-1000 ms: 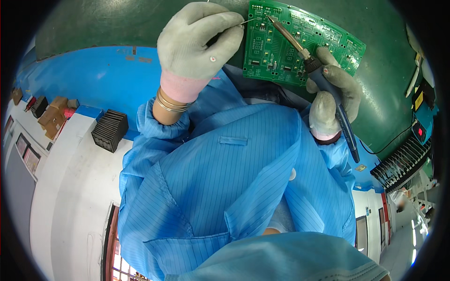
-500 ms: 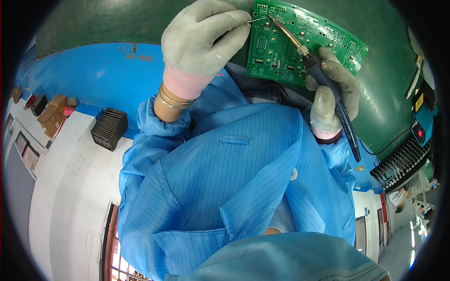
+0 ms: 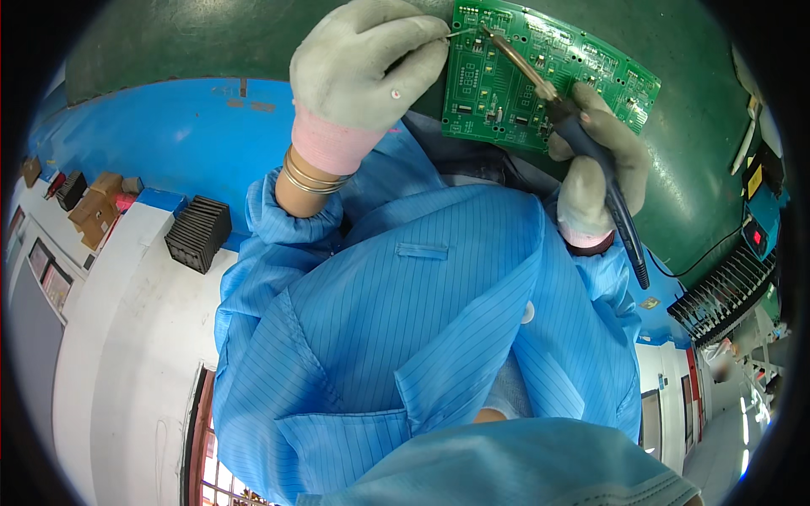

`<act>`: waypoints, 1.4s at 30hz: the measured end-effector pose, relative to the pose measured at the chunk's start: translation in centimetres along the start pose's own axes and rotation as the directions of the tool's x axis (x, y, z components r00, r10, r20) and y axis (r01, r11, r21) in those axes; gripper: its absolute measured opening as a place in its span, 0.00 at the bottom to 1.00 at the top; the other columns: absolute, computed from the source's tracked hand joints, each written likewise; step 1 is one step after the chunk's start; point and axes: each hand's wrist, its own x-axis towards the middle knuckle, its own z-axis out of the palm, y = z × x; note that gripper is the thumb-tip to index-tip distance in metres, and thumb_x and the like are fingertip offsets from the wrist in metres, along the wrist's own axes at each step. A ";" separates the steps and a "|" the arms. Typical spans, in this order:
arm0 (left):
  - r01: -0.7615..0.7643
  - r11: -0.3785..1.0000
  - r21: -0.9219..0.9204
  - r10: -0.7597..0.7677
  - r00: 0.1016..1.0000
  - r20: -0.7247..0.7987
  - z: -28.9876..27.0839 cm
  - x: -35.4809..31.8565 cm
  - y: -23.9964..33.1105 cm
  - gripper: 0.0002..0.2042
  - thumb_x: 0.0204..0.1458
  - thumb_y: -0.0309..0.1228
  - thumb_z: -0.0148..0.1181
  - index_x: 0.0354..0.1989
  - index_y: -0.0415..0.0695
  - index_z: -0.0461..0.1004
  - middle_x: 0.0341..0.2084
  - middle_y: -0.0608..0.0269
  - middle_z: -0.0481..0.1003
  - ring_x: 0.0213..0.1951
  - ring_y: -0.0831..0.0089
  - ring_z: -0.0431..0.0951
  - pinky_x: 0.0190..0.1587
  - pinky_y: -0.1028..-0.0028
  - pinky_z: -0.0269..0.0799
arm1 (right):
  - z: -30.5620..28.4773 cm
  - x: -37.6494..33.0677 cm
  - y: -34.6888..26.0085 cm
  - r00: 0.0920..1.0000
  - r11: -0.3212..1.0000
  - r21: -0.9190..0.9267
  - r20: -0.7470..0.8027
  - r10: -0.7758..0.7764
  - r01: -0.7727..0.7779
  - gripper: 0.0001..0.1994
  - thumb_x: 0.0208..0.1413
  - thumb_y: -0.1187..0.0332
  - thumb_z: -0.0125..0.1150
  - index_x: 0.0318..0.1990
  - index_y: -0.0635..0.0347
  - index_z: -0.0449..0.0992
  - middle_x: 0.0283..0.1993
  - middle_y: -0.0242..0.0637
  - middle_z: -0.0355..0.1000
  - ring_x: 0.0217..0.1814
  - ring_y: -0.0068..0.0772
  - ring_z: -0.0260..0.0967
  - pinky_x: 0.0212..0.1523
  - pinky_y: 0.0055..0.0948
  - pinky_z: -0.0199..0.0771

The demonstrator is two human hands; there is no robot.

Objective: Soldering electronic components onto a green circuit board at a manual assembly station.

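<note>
A green circuit board [image 3: 506,84] lies on the dark green bench mat, covered with small components. My right hand [image 3: 620,148], in a grey glove with a pink cuff, grips a soldering iron [image 3: 603,160] by its dark blue handle. The iron's metal tip meets the board near its upper left part. Over the board's left edge, my left hand [image 3: 367,72], gloved alike, pinches a thin solder wire [image 3: 461,33]. The wire's free end reaches toward the iron's tip; whether they touch is too small to tell.
A blue soldering station [image 3: 764,223] with a red light stands at the right, its cable crossing the mat. Below it is a black slotted rack [image 3: 726,295]. Another black ridged rack [image 3: 198,234] sits at the left, near cardboard boxes [image 3: 99,207].
The iron's tip and the board have shifted very slightly in the view. Both hands keep their hold, and the solder wire stays close to the tip.
</note>
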 end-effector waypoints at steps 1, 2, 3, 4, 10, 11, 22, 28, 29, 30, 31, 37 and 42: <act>0.049 0.999 0.015 -0.049 0.999 0.003 0.0 -0.1 0.0 0.05 0.41 0.23 0.64 0.29 0.40 0.80 0.28 0.58 0.77 0.30 0.63 0.78 0.33 0.70 0.73 | -0.1 -0.1 0.1 0.999 0.998 0.054 -0.028 -0.039 0.040 0.26 0.57 0.52 0.61 0.49 0.70 0.69 0.30 0.47 0.73 0.27 0.29 0.71 0.32 0.27 0.73; 0.048 0.999 0.017 -0.048 0.999 0.003 0.0 0.0 -0.1 0.05 0.41 0.23 0.64 0.29 0.40 0.80 0.28 0.58 0.77 0.30 0.63 0.78 0.33 0.70 0.73 | -0.3 -0.1 0.2 0.999 0.998 0.055 -0.029 -0.040 0.041 0.26 0.57 0.52 0.61 0.49 0.70 0.69 0.30 0.47 0.73 0.27 0.29 0.71 0.32 0.27 0.73; 0.086 0.996 0.024 -0.085 0.995 -0.052 0.1 0.4 0.1 0.05 0.41 0.23 0.63 0.28 0.39 0.80 0.27 0.59 0.77 0.30 0.64 0.78 0.32 0.71 0.73 | -0.8 0.0 0.1 0.996 0.995 0.080 -0.070 -0.061 0.066 0.27 0.58 0.51 0.60 0.52 0.68 0.67 0.29 0.48 0.73 0.28 0.31 0.72 0.34 0.29 0.74; 0.126 0.992 0.028 -0.122 0.987 -0.105 0.1 0.8 0.3 0.05 0.41 0.22 0.63 0.28 0.39 0.80 0.26 0.60 0.77 0.29 0.66 0.78 0.32 0.72 0.73 | -1.4 0.0 0.2 0.990 0.990 0.104 -0.112 -0.081 0.093 0.28 0.59 0.50 0.58 0.55 0.66 0.66 0.29 0.49 0.74 0.29 0.33 0.73 0.37 0.32 0.75; 0.144 0.974 0.175 -0.133 0.988 -0.072 0.1 0.8 -0.2 0.28 0.40 0.24 0.62 0.56 0.40 0.70 0.61 0.37 0.58 0.55 0.46 0.68 0.57 0.63 0.66 | -4.2 0.0 0.8 0.925 0.983 -0.065 -0.335 -0.182 0.170 0.24 0.64 0.59 0.53 0.62 0.60 0.59 0.43 0.53 0.75 0.43 0.42 0.76 0.56 0.41 0.69; 0.088 0.955 0.282 -0.038 0.983 -0.179 0.6 0.2 -0.4 0.30 0.40 0.24 0.61 0.58 0.40 0.68 0.62 0.38 0.57 0.56 0.47 0.68 0.57 0.63 0.66 | -4.9 0.2 1.2 0.921 0.958 -0.217 -0.300 -0.248 0.187 0.24 0.62 0.62 0.56 0.62 0.60 0.59 0.47 0.54 0.73 0.47 0.42 0.74 0.56 0.40 0.69; 0.090 0.996 -0.021 -0.090 0.995 -0.036 1.9 -2.1 1.9 0.26 0.45 0.19 0.55 0.58 0.32 0.65 0.50 0.47 0.73 0.52 0.58 0.71 0.56 0.66 0.64 | -4.3 -0.6 0.4 0.988 0.837 -0.547 -0.144 -0.047 -0.040 0.26 0.60 0.68 0.59 0.62 0.64 0.57 0.61 0.55 0.65 0.62 0.42 0.65 0.63 0.37 0.61; 0.312 0.728 -0.611 -0.407 0.913 -0.018 1.4 -2.1 2.2 0.33 0.53 0.14 0.47 0.68 0.32 0.45 0.63 0.36 0.57 0.51 0.66 0.74 0.53 0.72 0.70 | -3.6 -0.1 1.2 0.944 0.970 -0.081 -0.226 -0.241 0.228 0.27 0.59 0.74 0.57 0.64 0.59 0.54 0.61 0.55 0.63 0.50 0.32 0.71 0.43 0.26 0.73; 0.332 0.718 -0.611 -0.427 0.904 -0.010 1.3 -2.1 2.0 0.33 0.53 0.14 0.48 0.69 0.32 0.44 0.63 0.35 0.57 0.52 0.65 0.73 0.53 0.71 0.70 | -3.8 -0.1 0.8 0.941 0.969 -0.086 -0.230 -0.247 0.233 0.27 0.59 0.74 0.57 0.64 0.59 0.54 0.61 0.55 0.63 0.50 0.32 0.71 0.43 0.26 0.73; 0.330 0.718 -0.612 -0.423 0.906 -0.008 1.2 -2.3 1.7 0.33 0.53 0.14 0.48 0.69 0.32 0.44 0.63 0.35 0.57 0.52 0.65 0.73 0.53 0.71 0.70 | -4.0 -0.4 0.3 0.950 0.970 -0.160 -0.226 -0.216 0.183 0.28 0.58 0.74 0.57 0.64 0.58 0.54 0.61 0.56 0.63 0.49 0.31 0.71 0.42 0.25 0.72; 0.299 0.669 -0.681 -0.412 0.911 -0.005 1.2 -2.4 1.5 0.33 0.53 0.15 0.49 0.69 0.32 0.44 0.63 0.35 0.57 0.50 0.67 0.73 0.50 0.74 0.71 | -4.2 -0.6 -0.1 0.956 0.963 -0.234 -0.225 -0.186 0.133 0.28 0.57 0.74 0.58 0.64 0.58 0.54 0.61 0.58 0.62 0.47 0.31 0.71 0.42 0.24 0.72; 0.341 0.571 -0.747 -0.449 0.891 0.064 0.5 -1.8 1.7 0.36 0.52 0.21 0.53 0.67 0.28 0.42 0.63 0.34 0.58 0.45 0.73 0.73 0.39 0.82 0.68 | -3.4 -0.5 -1.4 0.956 0.993 -0.055 -0.271 -0.114 0.103 0.30 0.57 0.71 0.60 0.65 0.51 0.53 0.60 0.68 0.61 0.67 0.54 0.59 0.65 0.48 0.59; 0.374 0.546 -0.749 -0.469 0.878 0.097 0.1 -1.6 2.1 0.36 0.52 0.22 0.53 0.67 0.26 0.41 0.63 0.33 0.56 0.57 0.61 0.68 0.56 0.72 0.64 | -2.9 0.4 -1.3 0.936 0.969 0.038 -0.269 -0.226 0.244 0.30 0.57 0.71 0.61 0.65 0.55 0.53 0.59 0.65 0.64 0.52 0.38 0.67 0.49 0.33 0.65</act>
